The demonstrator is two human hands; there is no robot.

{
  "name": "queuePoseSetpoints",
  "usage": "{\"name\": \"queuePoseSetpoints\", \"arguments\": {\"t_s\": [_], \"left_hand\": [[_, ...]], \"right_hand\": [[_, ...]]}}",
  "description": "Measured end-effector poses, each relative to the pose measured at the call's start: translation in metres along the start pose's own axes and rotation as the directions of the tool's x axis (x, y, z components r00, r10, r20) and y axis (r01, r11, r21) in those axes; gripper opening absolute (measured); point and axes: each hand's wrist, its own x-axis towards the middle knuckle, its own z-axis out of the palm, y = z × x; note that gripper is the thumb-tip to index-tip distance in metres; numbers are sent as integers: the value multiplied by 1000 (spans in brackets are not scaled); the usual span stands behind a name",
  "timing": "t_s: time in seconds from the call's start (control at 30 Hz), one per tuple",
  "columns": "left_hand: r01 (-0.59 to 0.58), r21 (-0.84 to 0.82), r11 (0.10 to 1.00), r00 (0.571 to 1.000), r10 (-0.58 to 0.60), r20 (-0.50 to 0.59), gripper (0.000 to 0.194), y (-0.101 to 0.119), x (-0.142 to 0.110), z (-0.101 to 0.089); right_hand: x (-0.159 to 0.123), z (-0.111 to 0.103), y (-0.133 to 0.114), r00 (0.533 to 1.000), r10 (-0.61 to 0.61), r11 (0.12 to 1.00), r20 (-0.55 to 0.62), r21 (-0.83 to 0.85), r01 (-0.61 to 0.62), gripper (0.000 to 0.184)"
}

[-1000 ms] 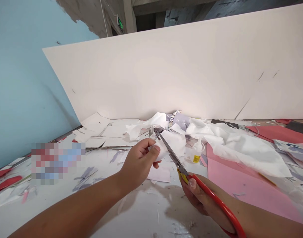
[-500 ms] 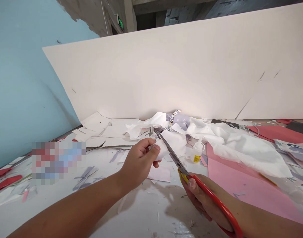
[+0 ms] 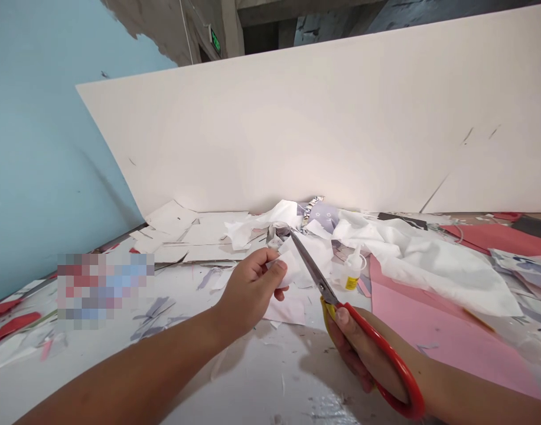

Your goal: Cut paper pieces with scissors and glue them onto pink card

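My left hand (image 3: 257,283) pinches a small white piece of paper or cloth (image 3: 289,267) between thumb and fingers. Wrapped round the red and yellow handles of a pair of scissors (image 3: 312,270) is my right hand (image 3: 354,342). The blades point away from me and look closed, their tip just right of and beyond the white piece. Behind them lie white scraps (image 3: 317,251) and a crumpled greyish scrap (image 3: 278,233). A small white glue bottle with a yellow label (image 3: 352,273) stands right of the blades.
A large white board (image 3: 297,130) stands along the table's back. White cloth (image 3: 421,260) and pink sheets (image 3: 452,330) cover the right side. Cardboard pieces (image 3: 208,233) lie at back left, with loose scraps (image 3: 155,313) nearer. A blurred-out patch (image 3: 104,289) sits at left.
The scissors have drawn slightly right, away from the white piece, and the blades have come together. My left hand has stayed almost still.
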Motion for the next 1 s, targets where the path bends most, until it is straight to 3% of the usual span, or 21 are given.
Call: {"name": "queuePoseSetpoints", "arguments": {"t_s": [0.2, 0.3, 0.6, 0.83, 1.0], "left_hand": [[114, 45, 993, 970, -121, 211, 26, -22, -6, 15], [143, 58, 988, 951, -153, 269, 26, -30, -12, 22], [357, -234, 905, 884, -246, 397, 23, -31, -15, 30], [384, -255, 887, 906, -309, 289, 20, -34, -14, 28], [253, -177, 951, 962, -227, 154, 21, -35, -6, 20]], "right_hand": [[8, 4, 2, 995, -93, 973, -30, 210, 97, 49], [10, 4, -3, 998, -45, 961, -35, 272, 53, 41], [11, 7, -1, 998, 6, 949, -70, 315, 17, 22], [12, 10, 1, 997, -3, 944, -80, 330, 29, 21], [8, 5, 1, 994, -87, 973, -58, 208, 97, 23]]}}
